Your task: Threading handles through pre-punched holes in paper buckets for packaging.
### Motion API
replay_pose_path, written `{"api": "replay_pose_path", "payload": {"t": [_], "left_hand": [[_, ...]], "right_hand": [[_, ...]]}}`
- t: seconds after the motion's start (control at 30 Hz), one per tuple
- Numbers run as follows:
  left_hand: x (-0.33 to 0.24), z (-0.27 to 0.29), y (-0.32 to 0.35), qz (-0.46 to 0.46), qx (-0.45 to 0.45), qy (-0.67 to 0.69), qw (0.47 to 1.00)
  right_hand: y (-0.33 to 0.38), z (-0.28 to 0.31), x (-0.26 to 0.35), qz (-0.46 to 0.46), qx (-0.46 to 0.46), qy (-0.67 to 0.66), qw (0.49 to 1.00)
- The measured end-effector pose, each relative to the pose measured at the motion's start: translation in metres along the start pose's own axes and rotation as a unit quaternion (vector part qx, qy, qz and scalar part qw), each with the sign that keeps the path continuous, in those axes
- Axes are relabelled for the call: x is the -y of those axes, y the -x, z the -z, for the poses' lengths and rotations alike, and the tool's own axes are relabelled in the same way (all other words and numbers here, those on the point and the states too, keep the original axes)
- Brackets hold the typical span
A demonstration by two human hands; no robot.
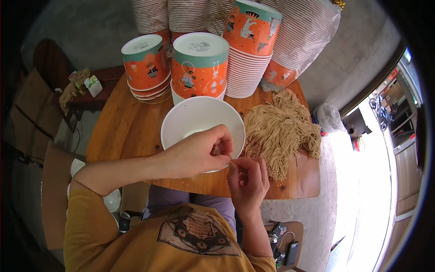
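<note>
A white paper bucket (174, 122) stands with its mouth toward me near the front of the wooden table (115, 122). My left hand (199, 153) reaches across it, fingers curled and thumb pressed in a pinch by the near right rim. There it meets my right hand (248, 180), also closed in a pinch just outside the rim. Whatever lies between the fingertips is too small to make out. To the right of the bucket lies a loose heap of tan strings (281, 131), close to my right hand.
Upside-down orange and teal paper buckets stand behind: a short stack (145, 63), a middle stack (199, 68) and a tall stack (249, 45). A plastic-wrapped stack (301, 41) leans at the back right. Left is a side bench with a small box (93, 86); a low stool (290, 245) sits lower right.
</note>
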State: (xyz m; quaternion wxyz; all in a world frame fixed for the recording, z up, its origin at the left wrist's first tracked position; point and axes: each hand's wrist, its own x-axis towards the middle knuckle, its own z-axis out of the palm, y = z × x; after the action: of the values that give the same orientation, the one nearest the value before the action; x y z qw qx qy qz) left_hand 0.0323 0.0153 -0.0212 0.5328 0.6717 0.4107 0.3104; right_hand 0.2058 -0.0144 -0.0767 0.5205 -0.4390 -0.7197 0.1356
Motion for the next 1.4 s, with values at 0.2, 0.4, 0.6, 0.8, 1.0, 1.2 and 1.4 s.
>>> {"api": "replay_pose_path", "payload": {"t": [0.2, 0.4, 0.6, 0.8, 1.0, 1.2, 1.4], "left_hand": [[-0.003, -0.003, 0.005, -0.038, 0.016, -0.073, 0.996], [0.002, -0.002, 0.005, -0.036, 0.009, -0.113, 0.993], [-0.005, -0.001, 0.008, -0.071, 0.000, -0.203, 0.977], [-0.007, 0.000, 0.010, -0.041, 0.000, -0.200, 0.979], [-0.004, -0.001, 0.009, -0.053, -0.005, -0.182, 0.982], [-0.004, -0.002, 0.010, -0.057, -0.015, -0.188, 0.980], [0.006, -0.004, 0.011, -0.160, -0.037, -0.248, 0.955]], "right_hand": [[0.002, -0.001, -0.002, -0.161, 0.025, -0.204, 0.965], [0.005, 0.005, -0.004, -0.299, 0.044, -0.414, 0.859], [0.011, 0.002, -0.011, -0.288, 0.040, -0.427, 0.856], [0.022, -0.001, -0.012, -0.211, -0.003, -0.334, 0.919], [0.015, -0.002, -0.002, -0.078, -0.002, -0.116, 0.990], [0.012, -0.002, -0.002, 0.063, -0.028, 0.088, 0.994], [0.016, -0.003, -0.001, 0.056, -0.017, 0.103, 0.993]]}}
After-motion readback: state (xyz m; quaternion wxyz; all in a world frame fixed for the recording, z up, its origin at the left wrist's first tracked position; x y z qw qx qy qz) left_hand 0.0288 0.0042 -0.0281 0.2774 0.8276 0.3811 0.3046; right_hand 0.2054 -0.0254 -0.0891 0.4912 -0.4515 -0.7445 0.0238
